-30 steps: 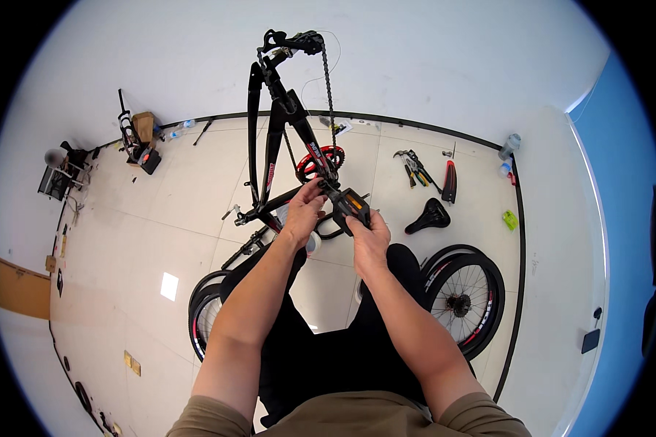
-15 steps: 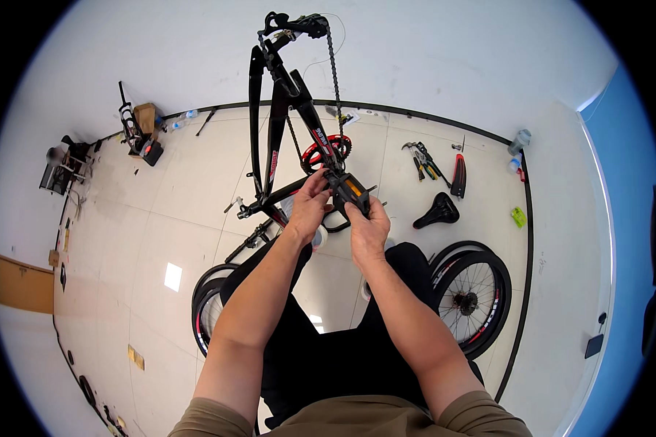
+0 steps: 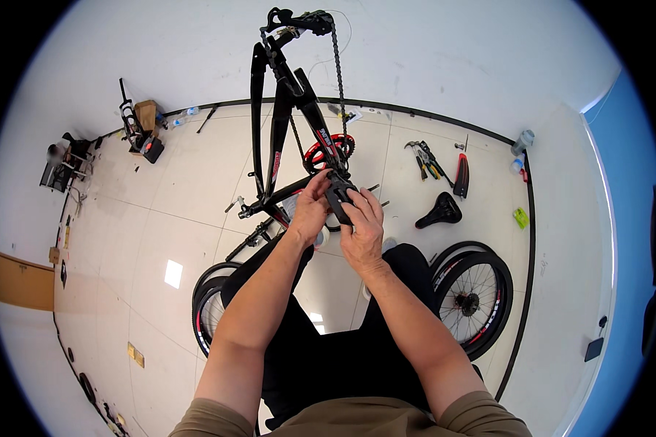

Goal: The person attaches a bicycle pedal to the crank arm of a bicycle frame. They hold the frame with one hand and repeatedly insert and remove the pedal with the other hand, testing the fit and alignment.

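Observation:
A black bicycle frame (image 3: 275,138) stands tilted up in front of me, its chain (image 3: 338,73) hanging from the derailleur (image 3: 317,23) down to a red chainring (image 3: 318,154). At the near crank end sits a black pedal (image 3: 337,200). My right hand (image 3: 363,229) is closed round the pedal's right side, thumb below and fingers over it. My left hand (image 3: 311,207) is on its left side, with fingertips pinched at the pedal's inner end by the crank. The pedal's axle and thread are hidden behind the fingers.
Wheels (image 3: 472,302) lie beside my right leg, and another wheel (image 3: 208,313) beside my left. A saddle (image 3: 439,211), a red-black mudguard (image 3: 461,176) and hand tools (image 3: 426,160) lie on the floor to the right. A fork (image 3: 131,120) leans by a cardboard box (image 3: 147,116) far left.
The pedal has turned, so its orange reflector no longer shows. My right hand has shifted its grip, with its fingers now over the top of the pedal.

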Action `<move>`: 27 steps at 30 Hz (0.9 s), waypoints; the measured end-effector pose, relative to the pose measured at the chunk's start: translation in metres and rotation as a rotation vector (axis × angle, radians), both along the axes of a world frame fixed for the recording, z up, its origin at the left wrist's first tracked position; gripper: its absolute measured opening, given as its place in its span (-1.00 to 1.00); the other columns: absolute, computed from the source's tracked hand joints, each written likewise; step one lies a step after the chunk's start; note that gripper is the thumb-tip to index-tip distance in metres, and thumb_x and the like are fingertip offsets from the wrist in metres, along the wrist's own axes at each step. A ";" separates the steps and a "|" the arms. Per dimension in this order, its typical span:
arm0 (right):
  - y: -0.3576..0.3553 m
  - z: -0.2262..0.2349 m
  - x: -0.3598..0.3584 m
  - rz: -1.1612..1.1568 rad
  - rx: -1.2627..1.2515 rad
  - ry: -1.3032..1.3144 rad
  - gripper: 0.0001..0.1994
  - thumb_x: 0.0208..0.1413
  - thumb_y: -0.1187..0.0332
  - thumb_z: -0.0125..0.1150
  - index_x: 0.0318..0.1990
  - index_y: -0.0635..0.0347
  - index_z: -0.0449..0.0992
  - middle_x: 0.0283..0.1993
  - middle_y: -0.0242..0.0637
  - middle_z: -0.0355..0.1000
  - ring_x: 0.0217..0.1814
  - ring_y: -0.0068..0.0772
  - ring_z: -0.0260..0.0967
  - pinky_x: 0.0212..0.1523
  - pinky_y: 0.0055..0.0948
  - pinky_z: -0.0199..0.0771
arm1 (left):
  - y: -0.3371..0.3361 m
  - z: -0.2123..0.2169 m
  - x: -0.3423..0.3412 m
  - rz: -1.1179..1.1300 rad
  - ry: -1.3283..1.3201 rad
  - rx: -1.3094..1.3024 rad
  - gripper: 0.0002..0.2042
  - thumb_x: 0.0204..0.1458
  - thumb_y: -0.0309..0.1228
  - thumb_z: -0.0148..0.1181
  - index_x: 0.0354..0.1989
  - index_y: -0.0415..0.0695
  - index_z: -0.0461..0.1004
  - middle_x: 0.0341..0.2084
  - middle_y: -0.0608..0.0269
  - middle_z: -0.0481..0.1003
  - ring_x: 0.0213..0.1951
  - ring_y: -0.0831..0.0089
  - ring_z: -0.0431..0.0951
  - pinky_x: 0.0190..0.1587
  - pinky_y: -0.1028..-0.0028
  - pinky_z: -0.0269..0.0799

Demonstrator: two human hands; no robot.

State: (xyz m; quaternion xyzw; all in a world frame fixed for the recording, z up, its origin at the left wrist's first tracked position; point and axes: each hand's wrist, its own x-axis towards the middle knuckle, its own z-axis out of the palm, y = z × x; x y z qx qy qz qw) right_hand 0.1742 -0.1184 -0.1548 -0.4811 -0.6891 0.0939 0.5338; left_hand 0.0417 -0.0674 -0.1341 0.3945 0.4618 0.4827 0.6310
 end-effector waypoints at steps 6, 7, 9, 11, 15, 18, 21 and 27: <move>-0.004 0.000 -0.007 0.033 -0.147 0.213 -0.58 -0.07 0.68 0.20 0.02 0.24 0.53 0.17 -0.03 0.39 0.31 0.18 0.26 0.27 -0.04 0.37 | 0.001 -0.006 -0.004 0.007 0.001 0.044 -0.35 0.05 -0.79 -0.11 0.36 -0.01 0.27 0.11 0.34 0.48 -0.06 0.57 0.54 -0.13 0.58 0.43; -0.003 0.001 -0.006 0.039 -0.136 0.203 -0.58 -0.06 0.68 0.20 0.02 0.23 0.53 0.17 -0.02 0.39 0.31 0.17 0.25 0.27 -0.05 0.37 | 0.001 -0.008 -0.005 0.005 0.008 0.053 -0.34 0.05 -0.80 -0.11 0.36 -0.01 0.27 0.12 0.34 0.48 -0.08 0.58 0.53 -0.15 0.59 0.42; -0.003 0.005 -0.004 0.042 -0.123 0.168 -0.59 -0.04 0.67 0.20 0.03 0.24 0.53 0.15 0.00 0.40 0.30 0.16 0.27 0.27 -0.07 0.38 | 0.002 -0.010 -0.005 0.010 0.020 0.051 -0.34 0.05 -0.80 -0.12 0.37 -0.01 0.26 0.13 0.34 0.47 -0.11 0.59 0.52 -0.18 0.59 0.40; -0.003 0.010 -0.002 0.038 -0.118 0.118 -0.59 -0.03 0.67 0.20 0.05 0.25 0.51 0.12 0.02 0.42 0.27 0.16 0.31 0.25 -0.10 0.40 | 0.002 -0.011 -0.004 0.025 0.032 0.030 -0.33 0.05 -0.80 -0.15 0.37 0.00 0.26 0.15 0.34 0.46 -0.13 0.59 0.51 -0.20 0.59 0.38; -0.003 0.020 -0.009 0.099 -0.426 0.566 -0.68 0.08 0.64 0.20 0.02 0.32 0.49 0.02 -0.09 0.49 0.11 -0.12 0.47 0.12 -0.23 0.51 | 0.002 -0.011 -0.005 0.033 0.056 0.016 -0.34 0.08 -0.78 -0.18 0.38 0.02 0.25 0.26 0.30 0.38 -0.01 0.54 0.51 -0.10 0.53 0.41; 0.002 0.026 -0.012 0.197 -0.735 1.202 -0.77 0.22 0.59 0.13 0.02 0.31 0.45 -0.02 -0.19 0.49 -0.07 -0.32 0.53 0.02 -0.25 0.61 | 0.000 -0.004 -0.002 0.020 0.035 0.002 -0.35 0.11 -0.77 -0.19 0.39 0.03 0.24 0.31 0.27 0.32 0.08 0.48 0.49 -0.02 0.48 0.43; 0.001 0.031 -0.005 0.272 -0.844 1.472 -0.71 0.24 0.57 0.09 0.11 0.30 0.37 0.01 -0.13 0.45 -0.01 -0.26 0.51 0.09 -0.15 0.61 | 0.001 0.006 -0.002 0.000 0.034 -0.052 -0.36 0.12 -0.77 -0.21 0.38 0.02 0.24 0.33 0.24 0.30 0.15 0.43 0.47 0.04 0.45 0.44; 0.005 0.031 0.001 0.505 -0.948 1.779 -0.69 0.31 0.48 0.02 0.15 0.44 0.30 0.12 0.00 0.40 0.06 -0.12 0.50 0.14 -0.09 0.62 | 0.011 -0.006 -0.024 -0.131 0.013 -0.015 -0.40 0.15 -0.75 -0.16 0.38 0.00 0.25 0.27 0.20 0.34 0.15 0.38 0.48 0.08 0.46 0.48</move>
